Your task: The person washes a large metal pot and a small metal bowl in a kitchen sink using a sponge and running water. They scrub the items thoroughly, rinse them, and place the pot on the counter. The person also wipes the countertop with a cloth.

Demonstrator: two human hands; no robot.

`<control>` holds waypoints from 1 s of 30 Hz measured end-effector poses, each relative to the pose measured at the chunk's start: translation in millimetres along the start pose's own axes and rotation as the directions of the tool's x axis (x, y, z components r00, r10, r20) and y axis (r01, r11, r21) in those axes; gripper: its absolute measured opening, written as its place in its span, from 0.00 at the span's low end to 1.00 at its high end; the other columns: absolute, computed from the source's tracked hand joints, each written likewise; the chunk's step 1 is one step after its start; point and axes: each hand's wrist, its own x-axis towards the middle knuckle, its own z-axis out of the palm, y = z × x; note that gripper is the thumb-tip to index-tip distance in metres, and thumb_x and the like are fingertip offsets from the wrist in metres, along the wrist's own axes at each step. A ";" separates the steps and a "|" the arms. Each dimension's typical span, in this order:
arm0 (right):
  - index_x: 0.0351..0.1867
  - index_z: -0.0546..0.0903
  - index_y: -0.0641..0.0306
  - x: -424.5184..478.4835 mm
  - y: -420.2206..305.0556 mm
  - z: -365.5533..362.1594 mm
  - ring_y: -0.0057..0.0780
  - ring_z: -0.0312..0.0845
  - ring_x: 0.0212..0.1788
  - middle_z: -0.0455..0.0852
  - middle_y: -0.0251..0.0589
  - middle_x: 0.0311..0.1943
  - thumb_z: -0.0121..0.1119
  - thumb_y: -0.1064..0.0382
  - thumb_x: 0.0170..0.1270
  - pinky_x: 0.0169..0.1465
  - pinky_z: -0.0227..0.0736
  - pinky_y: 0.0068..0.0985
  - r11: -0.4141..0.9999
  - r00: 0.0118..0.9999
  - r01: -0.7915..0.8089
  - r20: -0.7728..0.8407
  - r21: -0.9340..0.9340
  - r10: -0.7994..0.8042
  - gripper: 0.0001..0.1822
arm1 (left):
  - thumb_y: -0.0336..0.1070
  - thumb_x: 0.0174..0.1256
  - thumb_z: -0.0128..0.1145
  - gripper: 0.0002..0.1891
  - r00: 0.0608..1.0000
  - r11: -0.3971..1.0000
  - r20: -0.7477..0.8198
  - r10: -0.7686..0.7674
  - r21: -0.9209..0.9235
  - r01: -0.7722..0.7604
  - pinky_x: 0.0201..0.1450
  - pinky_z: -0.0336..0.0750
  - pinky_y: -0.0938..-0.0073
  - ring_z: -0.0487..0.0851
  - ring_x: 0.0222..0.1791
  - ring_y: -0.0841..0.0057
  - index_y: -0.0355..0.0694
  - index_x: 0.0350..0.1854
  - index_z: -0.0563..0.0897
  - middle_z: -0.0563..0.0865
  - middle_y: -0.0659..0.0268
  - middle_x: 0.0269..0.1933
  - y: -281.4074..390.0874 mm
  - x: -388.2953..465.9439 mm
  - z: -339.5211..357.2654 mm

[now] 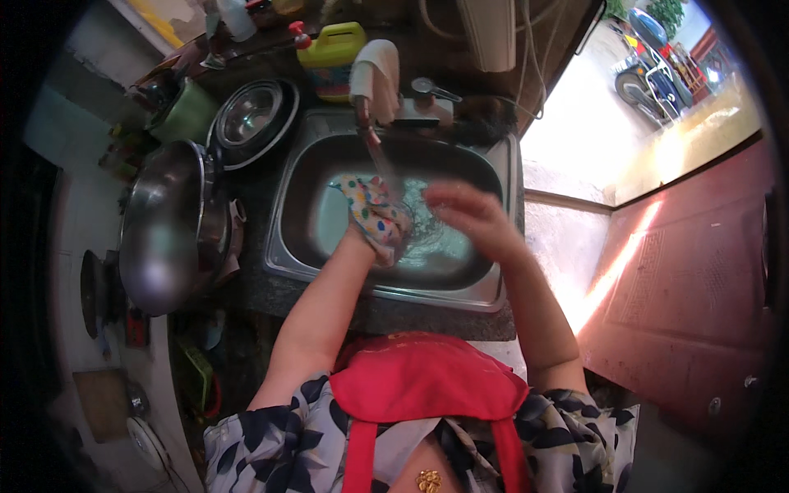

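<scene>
My left hand (367, 239) is inside the steel sink basin (308, 246), wrapped in a white dotted cloth (377, 215) that hides most of its fingers. Water runs from the faucet (365, 117) beside the cloth, and rippling water (425, 240) covers the basin floor. A pale cloth is draped over the faucet. Blurred by motion, my right hand (471, 212) hovers over the right side of the basin with nothing in it, its fingers slightly spread and apart from the cloth.
Left of the sink stand a large steel pot (179, 203) and stacked metal bowls (249, 117). Behind it are a yellow pump jug (336, 58) and a small ladle (434, 89). A reddish door (684, 271) stands open at right; a motorbike (656, 86) is outside.
</scene>
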 end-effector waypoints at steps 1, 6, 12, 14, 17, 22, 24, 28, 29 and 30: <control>0.52 0.78 0.61 6.8 -16.1 -10.5 0.25 0.71 0.56 0.78 0.38 0.51 0.58 0.63 0.62 0.56 0.70 0.25 0.987 0.986 0.155 -0.059 -0.031 -0.157 0.16 | 0.60 0.47 0.47 0.27 0.999 1.000 0.045 -0.015 0.023 0.014 0.58 0.61 0.60 0.71 0.57 0.67 0.49 0.47 0.79 0.76 0.63 0.53 2.7 6.4 2.6; 0.51 0.75 0.62 96.3 -124.2 -26.1 0.29 0.78 0.47 0.80 0.41 0.46 0.48 0.56 0.68 0.49 0.74 0.27 0.769 0.810 0.540 0.036 0.342 -0.585 0.16 | 0.63 0.51 0.43 0.28 0.997 0.822 0.007 0.072 0.567 -0.063 0.54 0.62 0.60 0.69 0.58 0.69 0.51 0.49 0.78 0.74 0.68 0.56 -2.9 -16.3 21.6; 0.51 0.75 0.62 22.8 -76.3 -50.5 0.29 0.78 0.47 0.80 0.41 0.45 0.49 0.56 0.68 0.49 0.74 0.27 0.946 0.940 0.325 -0.118 0.016 -0.321 0.16 | 0.63 0.63 0.32 0.35 0.987 -0.996 0.161 -0.026 0.082 -0.040 0.71 0.44 0.59 0.56 0.68 0.67 0.44 0.67 0.58 0.61 0.64 0.67 6.2 2.5 65.6; 0.50 0.75 0.62 -60.5 -1.7 -64.9 0.29 0.78 0.46 0.80 0.41 0.45 0.49 0.56 0.68 0.49 0.74 0.27 0.947 0.975 -0.167 -0.188 -0.275 0.118 0.16 | 0.64 0.65 0.31 0.35 0.964 -0.995 0.257 -0.065 -0.095 -0.042 0.71 0.43 0.57 0.54 0.69 0.66 0.44 0.68 0.57 0.58 0.62 0.69 9.5 6.8 65.4; 0.50 0.75 0.62 -219.1 106.0 -61.6 0.29 0.78 0.46 0.80 0.41 0.45 0.49 0.55 0.68 0.49 0.74 0.27 0.432 0.651 -0.706 -0.274 -0.560 0.708 0.16 | 0.64 0.64 0.32 0.36 0.981 -0.989 0.181 -0.073 -0.142 -0.047 0.70 0.43 0.55 0.53 0.70 0.66 0.44 0.69 0.56 0.57 0.61 0.69 10.1 10.2 81.2; 0.49 0.76 0.62 -339.1 151.9 -21.9 0.29 0.78 0.46 0.80 0.41 0.44 0.49 0.55 0.68 0.49 0.74 0.27 0.159 0.339 -0.892 -0.393 -0.423 0.855 0.16 | 0.70 0.56 0.37 0.41 0.993 -0.935 0.100 0.056 0.355 0.017 0.71 0.41 0.59 0.50 0.71 0.66 0.50 0.69 0.56 0.57 0.63 0.70 2.3 1.4 64.8; 0.49 0.76 0.62 -336.4 163.1 -17.3 0.28 0.78 0.46 0.80 0.41 0.44 0.49 0.55 0.68 0.49 0.74 0.27 0.190 0.348 -0.911 -0.433 -0.367 0.832 0.16 | 0.69 0.57 0.36 0.40 0.990 -0.971 0.141 0.029 0.239 -0.006 0.71 0.42 0.59 0.52 0.70 0.66 0.49 0.69 0.57 0.57 0.63 0.69 10.0 -5.0 63.2; 0.49 0.76 0.62 -340.3 162.2 -23.2 0.28 0.78 0.46 0.80 0.41 0.44 0.49 0.55 0.68 0.48 0.74 0.27 0.187 0.338 -0.921 -0.463 -0.341 0.820 0.16 | 0.66 0.60 0.35 0.38 0.983 -0.998 0.178 -0.035 -0.054 -0.026 0.70 0.44 0.60 0.54 0.69 0.67 0.48 0.68 0.58 0.58 0.63 0.69 3.7 0.2 68.8; 0.49 0.76 0.62 -339.5 157.3 -31.3 0.28 0.78 0.46 0.80 0.41 0.44 0.49 0.55 0.68 0.48 0.74 0.27 0.180 0.342 -0.916 -0.463 -0.359 0.817 0.16 | 0.65 0.60 0.35 0.37 0.982 -0.994 0.179 -0.064 -0.098 -0.047 0.70 0.45 0.60 0.54 0.69 0.67 0.47 0.68 0.58 0.58 0.63 0.69 9.2 2.0 70.8; 0.49 0.76 0.62 -335.4 155.4 -36.8 0.28 0.78 0.46 0.80 0.41 0.44 0.49 0.55 0.68 0.48 0.74 0.27 0.185 0.360 -0.904 -0.451 -0.387 0.817 0.15 | 0.65 0.61 0.34 0.36 0.983 -0.996 0.174 -0.066 -0.075 -0.054 0.70 0.46 0.61 0.55 0.68 0.68 0.48 0.67 0.60 0.60 0.64 0.68 7.6 0.4 74.5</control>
